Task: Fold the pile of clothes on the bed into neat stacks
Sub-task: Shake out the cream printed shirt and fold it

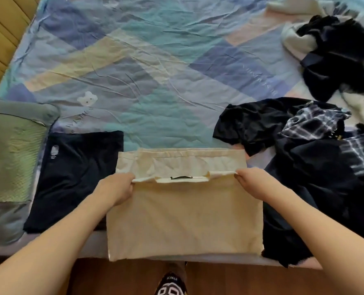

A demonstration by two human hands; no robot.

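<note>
I have both forearms coming up from the bottom corners of the frame and converging on the cream garment at lower centre; my left hand pinches its upper left corner, fingers curled around the fabric edge, and my right hand pinches the upper right corner the same way, knuckles toward the camera; the cloth between them is drawn fairly taut. I count two hands, one cream garment, one folded dark garment lying flat just beside it to the left, and two heaps of unfolded clothes: a dark and plaid pile at the right of the frame, touching the cream garment's right edge, and a smaller black heap at upper right, lying over pale fabric; how many pieces each heap holds I cannot tell. The cream garment lies on the near edge of the bed, its collar end pointing away from me toward the top of the frame, its lower hem hanging at the mattress edge; its long axis runs roughly up and down the frame, the held edge across it. A green pillow sits at middle left; a patterned sock shows at bottom centre on the wooden floor.
</note>
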